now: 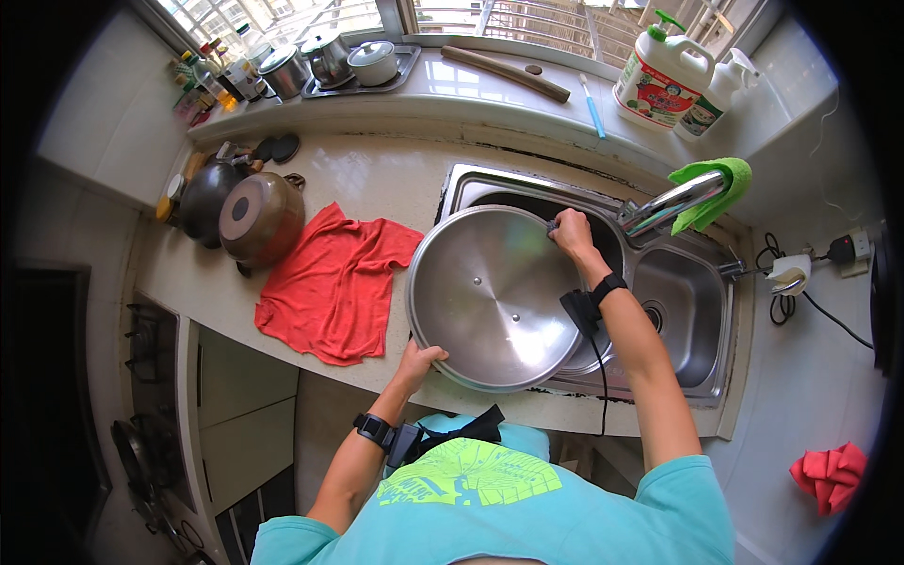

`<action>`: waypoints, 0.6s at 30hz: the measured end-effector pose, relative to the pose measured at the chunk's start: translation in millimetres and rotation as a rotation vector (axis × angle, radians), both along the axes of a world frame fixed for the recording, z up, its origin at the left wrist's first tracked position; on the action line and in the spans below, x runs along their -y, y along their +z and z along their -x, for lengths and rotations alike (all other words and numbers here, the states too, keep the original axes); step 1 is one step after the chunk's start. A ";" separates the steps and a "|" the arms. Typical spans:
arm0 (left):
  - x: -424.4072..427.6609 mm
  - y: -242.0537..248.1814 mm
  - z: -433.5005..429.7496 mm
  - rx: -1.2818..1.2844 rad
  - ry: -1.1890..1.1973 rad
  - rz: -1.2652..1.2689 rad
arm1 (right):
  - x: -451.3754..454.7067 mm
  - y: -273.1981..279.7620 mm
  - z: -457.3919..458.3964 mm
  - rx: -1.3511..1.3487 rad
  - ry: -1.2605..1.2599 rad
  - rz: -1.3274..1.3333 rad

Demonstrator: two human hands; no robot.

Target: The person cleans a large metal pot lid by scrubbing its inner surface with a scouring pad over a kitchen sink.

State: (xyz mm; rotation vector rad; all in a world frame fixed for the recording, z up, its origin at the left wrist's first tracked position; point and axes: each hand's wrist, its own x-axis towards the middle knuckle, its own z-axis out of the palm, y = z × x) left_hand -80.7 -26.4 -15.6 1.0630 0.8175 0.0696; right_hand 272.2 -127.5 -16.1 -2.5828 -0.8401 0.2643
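A large round stainless steel pot lid (487,247) lies over the left basin of the sink and the counter edge, its underside up, with two rivets near the middle. My left hand (418,364) grips the lid's rim at the lower left, thumb on the upper face. At the lid's upper right edge, my right hand (573,232) pinches a small grey scrubber (551,226), mostly hidden by the fingers. Left of the lid, a red cloth (339,289) is spread on the counter.
The right sink basin (692,304) lies beyond my right forearm, below a chrome faucet (674,205) draped with a green cloth (738,180). An upturned pot (258,215) and a dark wok (205,201) stand far left. The windowsill holds a wooden rolling pin (505,73) and a detergent jug (657,81).
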 end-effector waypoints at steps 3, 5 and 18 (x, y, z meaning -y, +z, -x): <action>-0.4 6.0 -1.3 -0.014 0.000 0.025 | -31.2 2.5 3.0 0.033 0.070 -0.046; 1.4 3.2 -1.4 0.008 0.035 0.030 | -52.2 2.3 7.8 0.090 0.146 -0.101; 1.1 -4.2 0.8 -0.016 -0.009 -0.025 | -144.7 30.8 98.4 -0.014 0.790 -0.133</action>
